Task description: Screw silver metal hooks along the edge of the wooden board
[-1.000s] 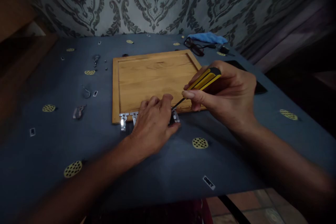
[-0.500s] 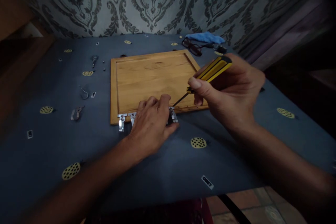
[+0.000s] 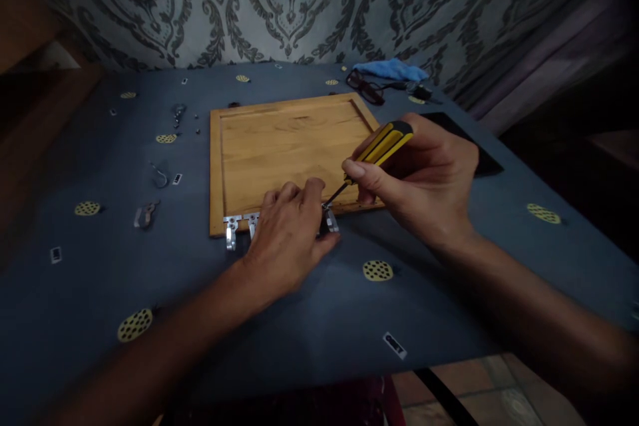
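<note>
A framed wooden panel (image 3: 279, 146) lies flat on the table. Along its near edge runs a metal hook rail (image 3: 231, 229), its middle covered by my left hand (image 3: 289, 236). That hand presses down on the rail, fingers bent over it and thumb near its right end. My right hand (image 3: 424, 180) grips a screwdriver (image 3: 384, 144) with a yellow and black handle, slanting down to the left. Its tip meets the rail's right end, just beside my left index finger; whether it sits in a screw head is too small to tell.
Loose metal parts lie left of the panel: a curved hook (image 3: 160, 177), a grey metal piece (image 3: 146, 215) and small hardware (image 3: 178, 114). Behind the panel are glasses (image 3: 368, 88) and a blue cloth (image 3: 392, 70). A flat black object (image 3: 486, 156) lies beyond my right hand.
My right hand has moved left and slightly down with the screwdriver, uncovering more of the flat black object. My left hand stays in place on the rail.
</note>
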The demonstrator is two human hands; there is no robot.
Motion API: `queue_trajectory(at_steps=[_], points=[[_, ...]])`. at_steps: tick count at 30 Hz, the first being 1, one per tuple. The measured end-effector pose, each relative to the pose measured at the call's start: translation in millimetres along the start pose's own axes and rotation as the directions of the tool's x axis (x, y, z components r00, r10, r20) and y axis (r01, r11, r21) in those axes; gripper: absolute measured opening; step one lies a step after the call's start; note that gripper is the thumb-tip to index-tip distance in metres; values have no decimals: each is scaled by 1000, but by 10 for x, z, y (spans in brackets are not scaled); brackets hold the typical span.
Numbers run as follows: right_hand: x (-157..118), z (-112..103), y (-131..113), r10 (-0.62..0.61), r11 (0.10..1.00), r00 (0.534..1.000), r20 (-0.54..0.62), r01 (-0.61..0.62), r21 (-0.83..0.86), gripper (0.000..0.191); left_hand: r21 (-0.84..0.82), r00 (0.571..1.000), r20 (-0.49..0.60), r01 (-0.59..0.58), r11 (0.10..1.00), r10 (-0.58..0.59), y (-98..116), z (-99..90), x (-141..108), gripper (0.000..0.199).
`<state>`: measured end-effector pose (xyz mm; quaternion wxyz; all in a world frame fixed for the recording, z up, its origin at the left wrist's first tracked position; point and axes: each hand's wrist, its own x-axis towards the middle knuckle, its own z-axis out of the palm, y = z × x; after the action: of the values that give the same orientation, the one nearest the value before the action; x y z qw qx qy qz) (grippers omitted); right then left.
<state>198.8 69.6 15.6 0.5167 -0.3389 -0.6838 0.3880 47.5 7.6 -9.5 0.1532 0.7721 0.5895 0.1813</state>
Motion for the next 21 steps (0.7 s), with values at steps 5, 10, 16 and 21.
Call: queue_trajectory(at_steps=[5, 10, 16, 21], points=[[8, -22, -16, 3, 1000, 1000, 28, -3, 7, 31, -2, 1000, 6, 6, 1000, -6, 0, 1, 0, 41], [7, -44, -51, 12, 1000, 999, 45, -12, 13, 24, 1, 1000, -2, -7, 1000, 7, -11, 7, -5, 42], [-1, -78, -76, 38, 999, 995, 96, -39, 2, 21, 4, 1000, 7, -2, 1000, 2, -8, 4, -6, 43], [6, -91, -66, 44, 999, 991, 127, -46, 17, 21, 10, 1000, 2, -9, 1000, 9, -5, 2, -1, 43]])
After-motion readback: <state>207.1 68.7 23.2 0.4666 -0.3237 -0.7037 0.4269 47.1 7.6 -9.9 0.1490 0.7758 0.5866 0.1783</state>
